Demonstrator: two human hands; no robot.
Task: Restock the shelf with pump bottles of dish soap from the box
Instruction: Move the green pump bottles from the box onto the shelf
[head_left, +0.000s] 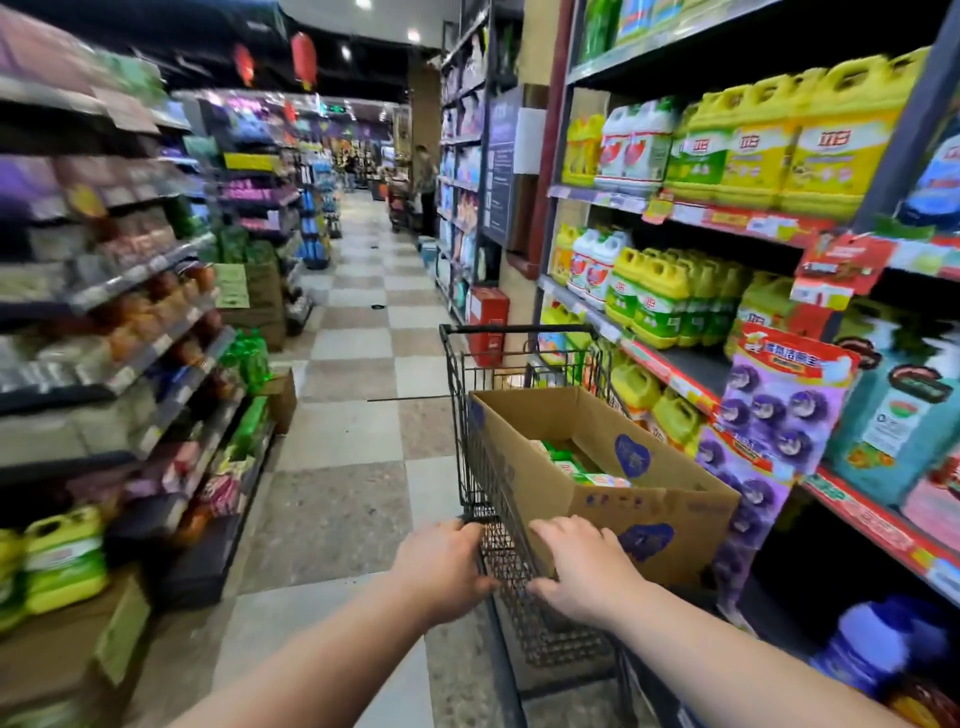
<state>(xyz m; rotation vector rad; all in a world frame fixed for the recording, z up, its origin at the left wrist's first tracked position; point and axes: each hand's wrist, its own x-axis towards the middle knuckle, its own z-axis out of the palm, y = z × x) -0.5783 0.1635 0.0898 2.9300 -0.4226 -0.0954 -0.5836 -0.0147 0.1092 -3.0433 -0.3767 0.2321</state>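
A black wire shopping cart (470, 415) stands in the aisle just ahead of me, close to the right-hand shelves. An open cardboard box (613, 499) sits in it, with green and white bottles of dish soap (576, 465) lying low inside. My left hand (441, 564) grips the near end of the cart, fingers curled over its rim. My right hand (582, 558) grips the same end beside the box's near corner. The right shelf unit (691, 366) holds yellow and green jugs of dish soap; its dark middle board has a bare stretch.
Purple hanging packs (774, 410) dangle off the right shelf beside the cart. Shelves (135, 332) of packaged goods line the left side, with cardboard boxes (280, 395) on the floor. The checkered aisle floor (358, 364) runs ahead; a person (425, 187) with a cart stands far down it.
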